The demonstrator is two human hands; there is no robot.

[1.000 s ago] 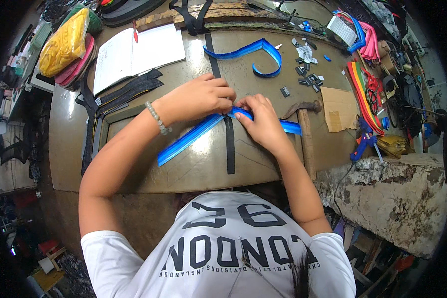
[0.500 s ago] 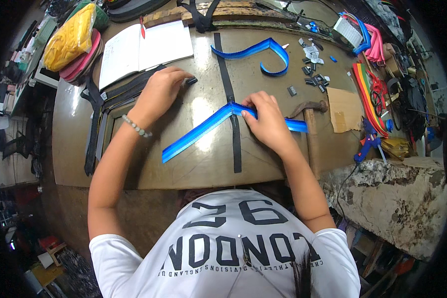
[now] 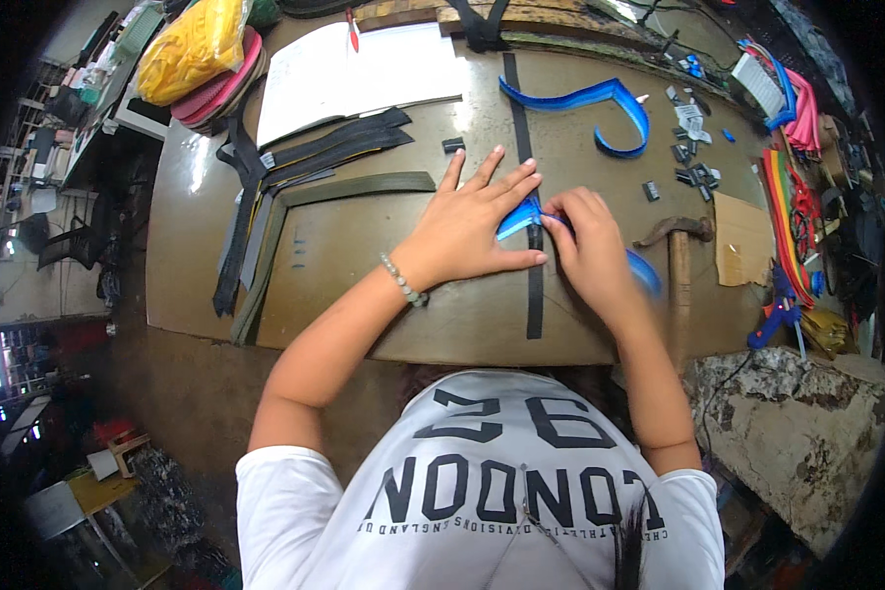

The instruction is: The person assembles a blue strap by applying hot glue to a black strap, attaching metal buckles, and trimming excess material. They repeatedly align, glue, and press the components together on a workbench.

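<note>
My left hand (image 3: 467, 224) lies flat, fingers spread, over a blue ribbed strap (image 3: 518, 222), hiding most of its left part. The strap crosses a long black strip (image 3: 535, 307) that runs down the tabletop. My right hand (image 3: 585, 241) is closed in a pinch on the strap just right of the black strip. From under that hand a blurred blue end curves out on the right. A small black clip-like piece (image 3: 452, 145) rests on the table beyond my left fingertips. Farther back lies a second blue strap (image 3: 560, 96), curled at one end.
A hammer (image 3: 678, 265) and a brown cardboard piece (image 3: 742, 238) lie on the right, below several small black pieces (image 3: 696, 177). On the left are black zipper strips (image 3: 339, 149), a green-grey strap (image 3: 364, 184) and an open notebook (image 3: 364, 79). A blue glue gun (image 3: 779, 313) sits at the right edge.
My left hand has left the small black piece on the table and moved right, flat onto the blue strap. My right hand now pinches the strap near the black strip. The view has shifted.
</note>
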